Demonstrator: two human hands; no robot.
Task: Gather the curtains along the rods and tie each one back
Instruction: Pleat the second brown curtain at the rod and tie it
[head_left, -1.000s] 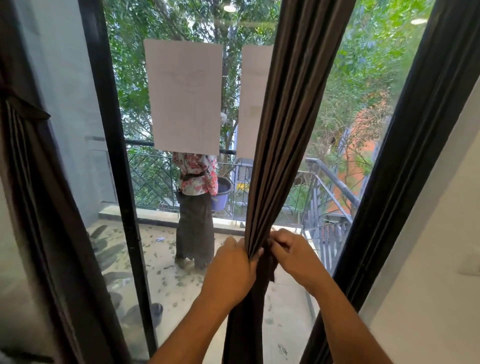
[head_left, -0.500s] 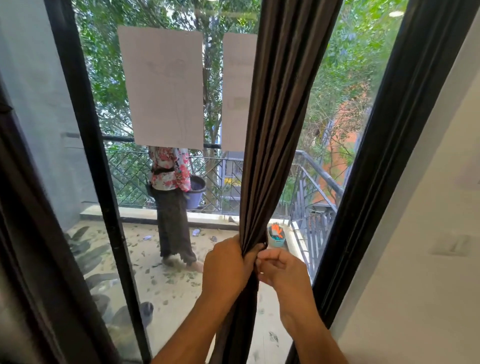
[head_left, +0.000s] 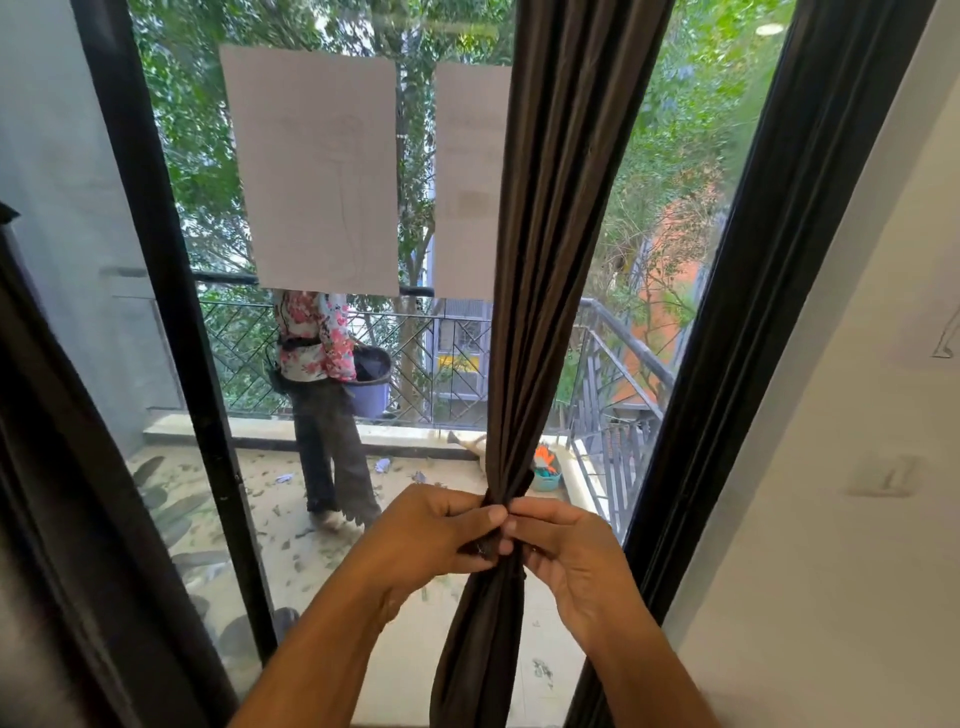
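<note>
Curtain pinched at its waist

Glass lies clear either side of my dark brown pleated fabric curtain (head_left: 550, 260), between black window frames (head_left: 769, 291). My left hand (head_left: 431, 530) and right hand (head_left: 566, 551) both close tight on its narrow gathered neck; below, soft folds balloon out.

The curtain (head_left: 561, 249) in the centre of the frame is dark brown cloth, matt, falling in soft narrow folds. The 2 sheets (head_left: 317, 171) in the upper left are thin matt paper, pale enough to let faint lines show through. The window frame (head_left: 779, 249) at right looks like smooth black metal with a dull sheen. The wall (head_left: 841, 519) at lower right is matt painted plaster, lightly scuffed. The glass (head_left: 675, 182) is smooth and glossy, carrying faint reflections.
</note>
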